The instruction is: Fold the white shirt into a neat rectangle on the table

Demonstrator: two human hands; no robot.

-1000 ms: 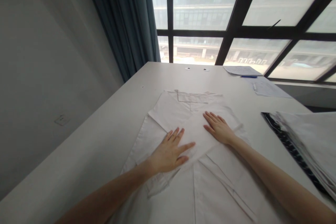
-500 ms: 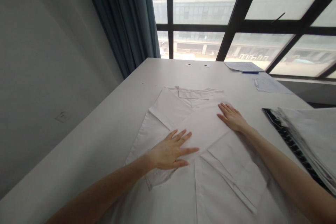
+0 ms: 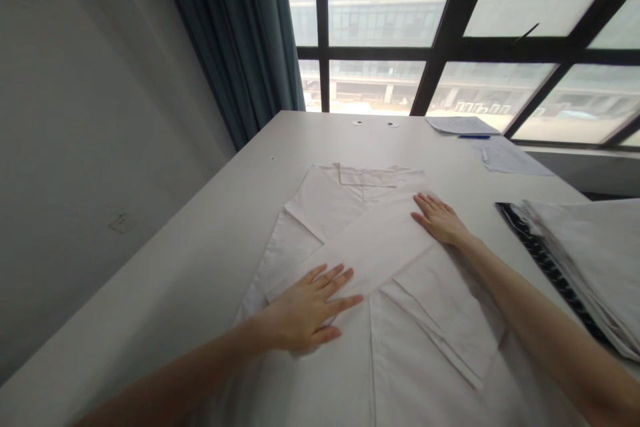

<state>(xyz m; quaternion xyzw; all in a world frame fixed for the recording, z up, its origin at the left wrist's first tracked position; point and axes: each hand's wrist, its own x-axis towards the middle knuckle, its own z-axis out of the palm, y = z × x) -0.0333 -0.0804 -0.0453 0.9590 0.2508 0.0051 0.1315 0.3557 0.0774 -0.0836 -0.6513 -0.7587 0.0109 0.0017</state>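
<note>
A white garment (image 3: 420, 360), which looks like a shirt or jacket, lies spread on the white table with its collar end (image 3: 367, 177) toward the window. One sleeve (image 3: 360, 247) is folded slantwise across its upper part. My left hand (image 3: 305, 310) rests on the lower end of that sleeve, fingers spread and palm down. Near the shoulder, my right hand (image 3: 440, 219) lies flat on the fold with its fingers stretched out. The other sleeve (image 3: 445, 320) lies folded under the right forearm's side. Neither hand grips the cloth.
To the right is a stack of folded white cloth (image 3: 590, 260) with a black layer at its edge. Paper sheets (image 3: 515, 159) and a blue pen (image 3: 474, 137) lie at the table's (image 3: 210, 227) far right. A dark curtain (image 3: 240, 33) and window stand behind.
My left hand has slid down and to the left along the folded sleeve, whose end now lies flatter. My right hand has stayed nearly in place by the shoulder.
</note>
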